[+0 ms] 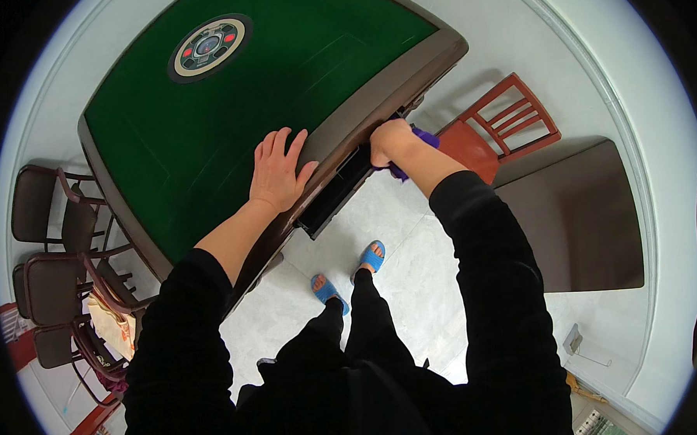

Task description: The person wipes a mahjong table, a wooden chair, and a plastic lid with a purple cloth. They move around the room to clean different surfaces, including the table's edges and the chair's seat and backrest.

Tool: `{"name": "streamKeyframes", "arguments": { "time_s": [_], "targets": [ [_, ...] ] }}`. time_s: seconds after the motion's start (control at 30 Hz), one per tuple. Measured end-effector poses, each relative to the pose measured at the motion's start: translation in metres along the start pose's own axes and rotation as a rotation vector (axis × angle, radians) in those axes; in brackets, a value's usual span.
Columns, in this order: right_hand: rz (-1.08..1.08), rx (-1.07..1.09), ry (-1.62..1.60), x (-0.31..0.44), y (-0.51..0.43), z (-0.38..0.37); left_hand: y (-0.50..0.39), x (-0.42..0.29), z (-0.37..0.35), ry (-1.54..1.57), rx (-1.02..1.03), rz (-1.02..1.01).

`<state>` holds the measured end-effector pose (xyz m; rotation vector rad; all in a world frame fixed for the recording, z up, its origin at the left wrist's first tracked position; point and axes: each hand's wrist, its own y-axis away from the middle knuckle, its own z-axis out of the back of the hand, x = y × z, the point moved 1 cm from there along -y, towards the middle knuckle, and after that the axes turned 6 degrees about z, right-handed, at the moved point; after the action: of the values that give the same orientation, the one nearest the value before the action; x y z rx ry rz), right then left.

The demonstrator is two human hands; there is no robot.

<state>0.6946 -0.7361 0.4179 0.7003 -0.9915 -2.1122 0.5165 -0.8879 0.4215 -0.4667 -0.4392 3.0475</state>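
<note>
My left hand (279, 171) rests palm down, fingers apart, on the near rim of an automatic mahjong table with a green felt top (251, 117). My right hand (389, 140) is curled around a purple cloth (425, 138) at the table's side, by the right end of an open black drawer (335, 189). Part of the cloth hangs below the hand; the rest is hidden by my fingers and forearm. A round control panel (210, 47) with two red lights sits in the middle of the felt.
A reddish wooden chair (471, 148) stands beyond my right forearm, with a dark brown panel (576, 219) near the right wall. Several dark chairs (54, 288) crowd the left side, one bearing a pale bag (111, 321). My feet in blue slippers (372, 257) stand on grey floor tiles (410, 285).
</note>
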Motion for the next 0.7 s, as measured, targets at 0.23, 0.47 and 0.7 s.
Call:
{"name": "streamKeyframes", "arguments": {
  "time_s": [0.23,0.47,0.7],
  "targets": [
    [0.397,-0.298,-0.188,0.042,0.043,-0.028,0.004,0.005,0.0,0.006,-0.008,0.013],
    [0.102,-0.174,0.127,-0.034,0.001,-0.01,0.004,0.003,0.0,0.013,-0.023,0.001],
    [0.149,-0.164,-0.073,-0.003,0.003,-0.014,0.001,0.003,-0.003,-0.016,-0.037,-0.012]
  ]
}}
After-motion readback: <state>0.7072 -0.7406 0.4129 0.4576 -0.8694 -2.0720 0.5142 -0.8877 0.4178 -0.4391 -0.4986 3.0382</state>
